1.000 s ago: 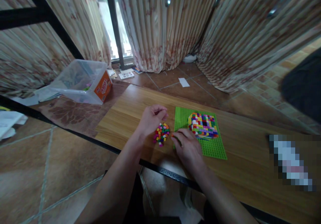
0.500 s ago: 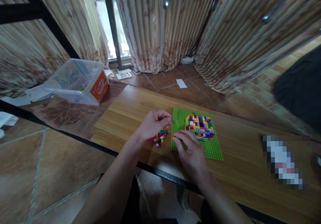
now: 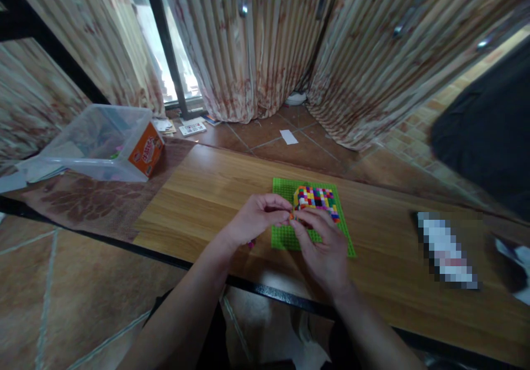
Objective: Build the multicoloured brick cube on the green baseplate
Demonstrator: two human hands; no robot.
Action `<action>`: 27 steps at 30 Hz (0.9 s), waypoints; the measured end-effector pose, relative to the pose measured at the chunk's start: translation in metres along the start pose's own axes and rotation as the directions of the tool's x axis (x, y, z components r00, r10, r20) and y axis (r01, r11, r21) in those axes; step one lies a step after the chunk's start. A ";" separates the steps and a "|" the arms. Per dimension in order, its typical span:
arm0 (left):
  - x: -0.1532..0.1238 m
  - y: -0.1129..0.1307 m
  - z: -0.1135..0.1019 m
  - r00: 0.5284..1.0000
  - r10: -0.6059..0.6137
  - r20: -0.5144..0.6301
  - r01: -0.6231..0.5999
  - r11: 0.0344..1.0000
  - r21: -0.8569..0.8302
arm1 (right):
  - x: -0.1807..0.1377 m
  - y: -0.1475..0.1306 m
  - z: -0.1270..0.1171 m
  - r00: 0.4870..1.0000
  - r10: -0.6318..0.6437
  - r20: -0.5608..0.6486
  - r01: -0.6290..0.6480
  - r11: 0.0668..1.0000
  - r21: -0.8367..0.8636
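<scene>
My left hand (image 3: 255, 218) and my right hand (image 3: 322, 244) meet above the near left part of a green baseplate (image 3: 285, 237) on the wooden table (image 3: 207, 193). Both are closed in a pinch on one small orange brick (image 3: 291, 215) between their fingertips. A block of many-coloured small bricks (image 3: 315, 198) stands on the baseplate just beyond the hands. The loose pile of coloured bricks is almost wholly hidden under my left hand; one pink brick (image 3: 250, 243) shows below the wrist.
A clear plastic box (image 3: 95, 143) with an orange label sits on a brown mat at the left. A blurred-out object (image 3: 445, 248) lies on the table at the right, near a dark shape (image 3: 484, 132). Curtains hang behind, and papers lie on the tiled floor.
My left hand left the loose brick pile and moved right to meet my right hand over the baseplate. Both now pinch the orange brick. The view has shifted rightwards.
</scene>
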State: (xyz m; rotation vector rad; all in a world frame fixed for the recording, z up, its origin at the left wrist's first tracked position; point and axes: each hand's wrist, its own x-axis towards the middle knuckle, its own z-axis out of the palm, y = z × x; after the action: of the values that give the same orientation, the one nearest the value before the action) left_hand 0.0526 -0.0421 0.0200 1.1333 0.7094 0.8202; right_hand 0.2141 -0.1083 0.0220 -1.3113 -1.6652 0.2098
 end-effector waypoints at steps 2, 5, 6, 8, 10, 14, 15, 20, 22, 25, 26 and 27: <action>0.002 -0.003 0.005 0.997 0.063 -0.053 -0.060 0.996 0.065 | 0.005 0.007 -0.009 0.997 -0.008 -0.081 0.006 1.000 -0.023; 0.003 -0.007 0.014 0.982 0.170 -0.087 -0.149 0.967 0.206 | 0.013 0.022 -0.022 0.961 0.073 -0.268 -0.079 0.997 -0.013; 0.003 -0.009 0.017 0.977 0.194 -0.085 -0.168 0.954 0.248 | 0.016 0.027 -0.026 0.938 0.133 -0.320 -0.134 0.991 0.020; 0.002 -0.012 0.021 0.971 0.225 -0.080 -0.189 0.928 0.323 | 0.019 0.036 -0.031 0.886 0.263 -0.383 -0.238 0.965 0.111; 0.002 -0.014 0.025 0.964 0.254 -0.083 -0.201 0.893 0.402 | 0.021 0.042 -0.033 0.842 0.357 -0.405 -0.304 0.933 0.191; 0.003 -0.014 0.028 0.946 0.317 -0.072 -0.232 0.815 0.531 | 0.022 0.046 -0.034 0.820 0.413 -0.396 -0.346 0.909 0.231; 0.003 -0.013 0.030 0.941 0.331 -0.069 -0.241 0.799 0.551 | 0.022 0.046 -0.034 0.825 0.410 -0.390 -0.347 0.911 0.223; 0.004 -0.013 0.035 0.923 0.383 -0.043 -0.266 0.715 0.646 | 0.021 0.047 -0.032 0.846 0.391 -0.362 -0.332 0.918 0.217; 0.004 -0.014 0.036 0.915 0.402 -0.016 -0.280 0.665 0.692 | 0.021 0.047 -0.031 0.852 0.391 -0.348 -0.325 0.916 0.234; 0.004 -0.017 0.036 0.901 0.433 0.021 -0.298 0.583 0.756 | 0.021 0.047 -0.030 0.855 0.393 -0.340 -0.328 0.915 0.233; 0.004 -0.017 0.036 0.897 0.440 0.036 -0.302 0.553 0.776 | 0.020 0.047 -0.030 0.856 0.391 -0.340 -0.329 0.917 0.226; 0.004 -0.017 0.037 0.893 0.446 0.054 -0.309 0.522 0.795 | 0.020 0.046 -0.030 0.858 0.387 -0.338 -0.330 0.919 0.214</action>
State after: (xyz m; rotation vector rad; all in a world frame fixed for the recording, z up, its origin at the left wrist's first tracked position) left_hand 0.0886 -0.0601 0.0130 2.1223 1.0264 1.0014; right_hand 0.2683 -0.0850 0.0194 -1.4384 -1.0536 0.2802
